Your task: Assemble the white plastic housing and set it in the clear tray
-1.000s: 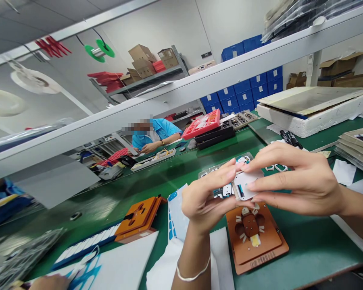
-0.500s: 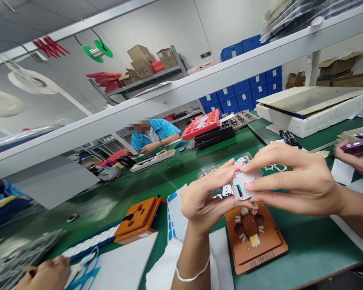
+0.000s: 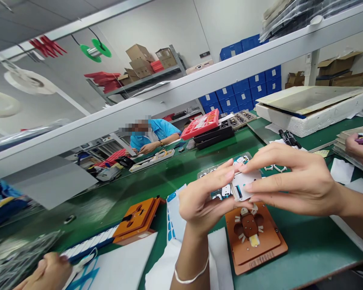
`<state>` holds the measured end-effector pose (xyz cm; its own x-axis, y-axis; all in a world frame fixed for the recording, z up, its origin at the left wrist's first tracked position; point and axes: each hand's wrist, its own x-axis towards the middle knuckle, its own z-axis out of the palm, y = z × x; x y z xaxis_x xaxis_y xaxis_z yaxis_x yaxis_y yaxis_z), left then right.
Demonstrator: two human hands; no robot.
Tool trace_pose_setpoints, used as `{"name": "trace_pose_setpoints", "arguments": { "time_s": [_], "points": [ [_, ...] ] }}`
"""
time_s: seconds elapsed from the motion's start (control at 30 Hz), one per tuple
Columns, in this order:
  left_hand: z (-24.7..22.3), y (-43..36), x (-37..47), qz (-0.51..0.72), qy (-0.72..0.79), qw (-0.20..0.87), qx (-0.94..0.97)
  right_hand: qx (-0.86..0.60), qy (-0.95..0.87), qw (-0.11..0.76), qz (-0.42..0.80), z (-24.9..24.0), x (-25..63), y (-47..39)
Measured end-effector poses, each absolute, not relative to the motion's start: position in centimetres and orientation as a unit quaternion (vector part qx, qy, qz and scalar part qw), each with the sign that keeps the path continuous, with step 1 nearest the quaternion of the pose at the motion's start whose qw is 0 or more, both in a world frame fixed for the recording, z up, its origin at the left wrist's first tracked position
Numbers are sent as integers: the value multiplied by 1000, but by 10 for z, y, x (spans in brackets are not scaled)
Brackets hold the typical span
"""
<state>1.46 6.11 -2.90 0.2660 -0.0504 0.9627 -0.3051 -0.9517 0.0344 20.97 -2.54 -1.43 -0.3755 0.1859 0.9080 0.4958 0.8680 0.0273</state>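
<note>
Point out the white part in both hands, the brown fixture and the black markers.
White part (image 3: 248,178), head view: flat face.
Brown fixture (image 3: 249,224), head view: raised central block.
Black markers (image 3: 284,137), head view: left marker's barrel.

The one camera sits on the head of the person at work, and it looks forward and downward over the green bench (image 3: 320,241). It does not stand level: the long white beam (image 3: 230,74) climbs from the lower left to the upper right. Very near to the lens, right of the middle, are the left hand (image 3: 201,197) and the right hand (image 3: 296,177). Farther, the view reaches a co-worker (image 3: 163,128) across the bench, then the blue bins (image 3: 243,96) behind.
</note>
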Motion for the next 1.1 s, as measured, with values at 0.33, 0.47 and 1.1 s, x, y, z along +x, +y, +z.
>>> {"name": "trace_pose_setpoints", "arguments": {
  "time_s": [0.33,0.47,1.1],
  "points": [
    [-29,61,14,598,-102,86,791,-199,-819,519,-143,-15,210,-24],
    [-27,61,14,591,-108,79,796,-195,-823,515,-139,-15,210,-26],
    [-28,56,10,595,-81,6,800,-211,-825,494,-174,-12,208,-30]
  ]
}}
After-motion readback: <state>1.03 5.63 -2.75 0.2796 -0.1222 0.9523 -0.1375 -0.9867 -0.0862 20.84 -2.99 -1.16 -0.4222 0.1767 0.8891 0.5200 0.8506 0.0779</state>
